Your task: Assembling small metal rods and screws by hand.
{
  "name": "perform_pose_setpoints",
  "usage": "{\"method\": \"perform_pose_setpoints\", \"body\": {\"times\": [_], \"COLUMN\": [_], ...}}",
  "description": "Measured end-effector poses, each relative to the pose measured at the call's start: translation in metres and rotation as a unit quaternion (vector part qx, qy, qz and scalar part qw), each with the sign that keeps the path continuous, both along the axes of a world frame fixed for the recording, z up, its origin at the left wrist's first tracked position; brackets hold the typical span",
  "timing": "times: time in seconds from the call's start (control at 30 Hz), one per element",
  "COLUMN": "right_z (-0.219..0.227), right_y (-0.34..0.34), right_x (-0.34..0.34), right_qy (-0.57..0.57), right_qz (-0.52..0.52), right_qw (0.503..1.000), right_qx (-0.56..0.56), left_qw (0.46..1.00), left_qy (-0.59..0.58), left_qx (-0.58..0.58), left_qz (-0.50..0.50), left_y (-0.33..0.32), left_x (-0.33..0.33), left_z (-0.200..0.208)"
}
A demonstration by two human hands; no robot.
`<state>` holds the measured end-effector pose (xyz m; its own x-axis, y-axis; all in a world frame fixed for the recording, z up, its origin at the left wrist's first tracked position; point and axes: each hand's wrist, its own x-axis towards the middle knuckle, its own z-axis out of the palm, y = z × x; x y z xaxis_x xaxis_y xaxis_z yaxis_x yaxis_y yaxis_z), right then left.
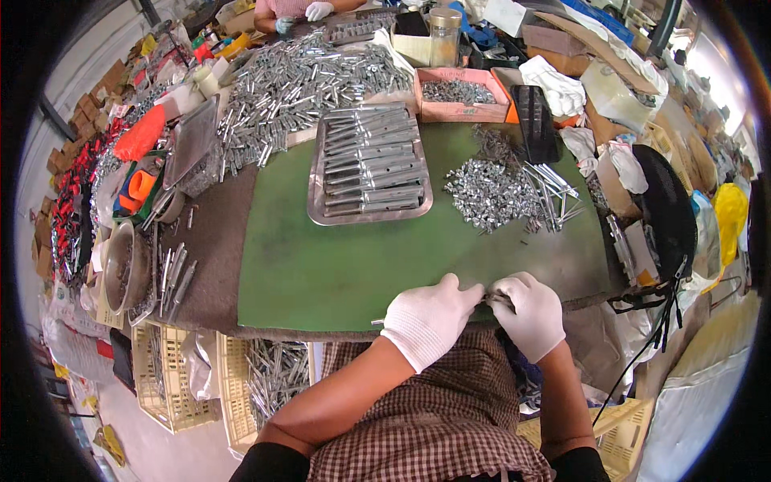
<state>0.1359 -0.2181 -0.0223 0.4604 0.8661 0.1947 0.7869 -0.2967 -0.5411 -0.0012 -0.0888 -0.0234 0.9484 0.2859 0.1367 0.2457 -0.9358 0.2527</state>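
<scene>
While both my hands meet at the front edge of the worktop, right of its middle, my right hand pinches a small metal piece with thumb and fingers, and my left hand is closed around what seems a metal rod, only one end of it showing; whether these two are one part, I cannot tell. I hold them low and near to my body, probably so that one hand can steady the other. Just beyond, the green mat perhaps protects the surface. Toward its right edge lie loose small fittings and thin rods, I think for easy picking. The steel tray, near the mat's far edge, keeps metal tubes in rows, maybe for order. Behind it, toward the far left corner, is a big heap of tubes. The pink box bears some printing; other labels are too small to read.
</scene>
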Motion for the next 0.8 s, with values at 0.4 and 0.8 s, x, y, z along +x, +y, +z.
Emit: {"method": "perform_pose_setpoints", "body": {"times": [0.4,0.8], "right_z": [-0.010,-0.016], "right_y": [0.006,0.039], "right_x": [0.007,0.009], "right_qy": [0.088,0.714], "right_qz": [-0.014,0.005], "right_qw": [0.996,0.564], "right_qx": [0.002,0.415], "left_qw": [0.998,0.996], "left_qy": [0.056,0.067], "left_qx": [-0.012,0.029], "left_qz": [-0.028,-0.046], "left_y": [0.005,0.008], "left_x": [0.003,0.004], "left_z": [0.004,0.009]}}
